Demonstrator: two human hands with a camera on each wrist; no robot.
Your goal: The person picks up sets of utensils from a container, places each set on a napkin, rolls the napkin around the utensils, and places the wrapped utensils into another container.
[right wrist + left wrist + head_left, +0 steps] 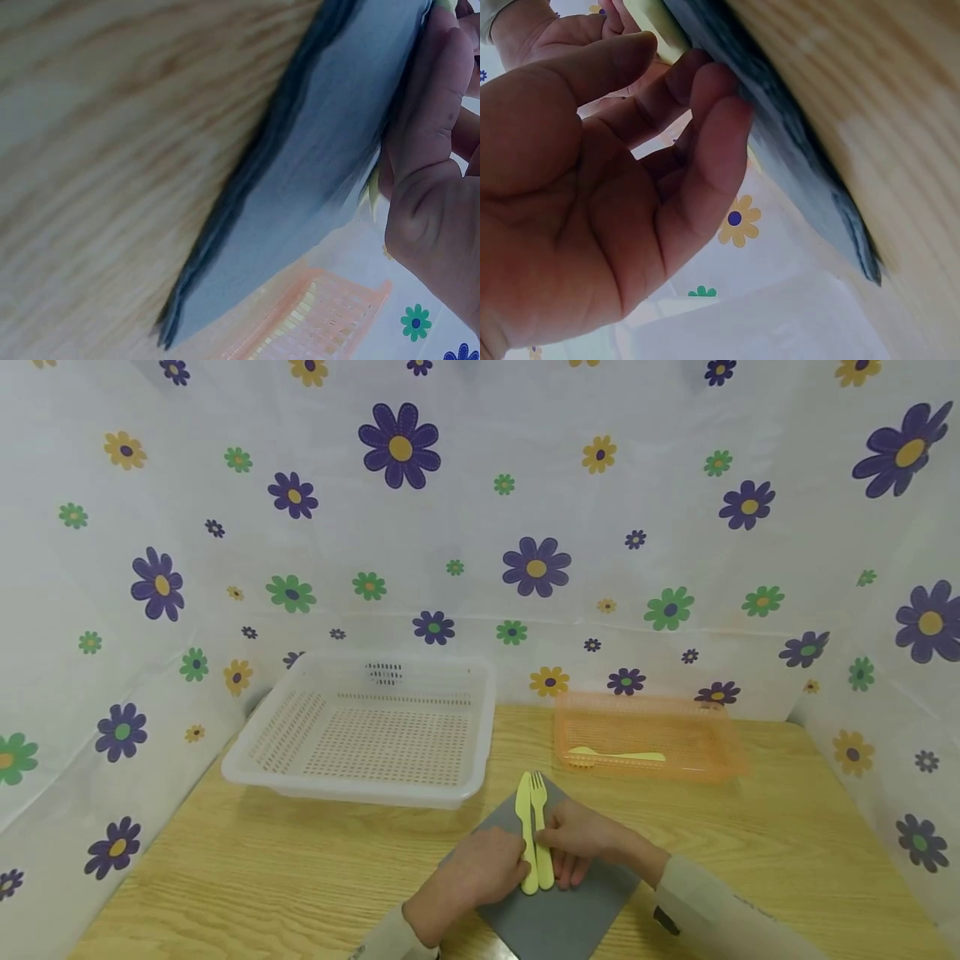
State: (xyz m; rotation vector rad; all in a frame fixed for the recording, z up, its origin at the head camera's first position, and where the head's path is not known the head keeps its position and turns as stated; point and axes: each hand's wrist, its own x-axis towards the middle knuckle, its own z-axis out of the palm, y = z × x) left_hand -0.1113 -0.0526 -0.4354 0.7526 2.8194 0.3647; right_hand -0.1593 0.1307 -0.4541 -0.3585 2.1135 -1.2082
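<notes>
A pale yellow knife (525, 827) and a matching fork (539, 810) lie side by side on a grey folded cloth napkin (555, 927), their handles toward me. My left hand (487, 864) pinches the knife's handle from the left with curled fingers. In the left wrist view its fingertips (720, 82) also meet the napkin. From the right, my right hand (581, 835) grips the fork near the base of its handle, its lower fingers against the napkin. The right wrist view shows the napkin's layered edge (247, 172) on the table; the fork is mostly hidden there.
A white perforated basket (352, 789) stands at the back left. At the back right, an orange basket (645, 702) holds a yellow utensil (626, 756). Everything rests on a wooden table (262, 877) before flowered sheets (465, 510).
</notes>
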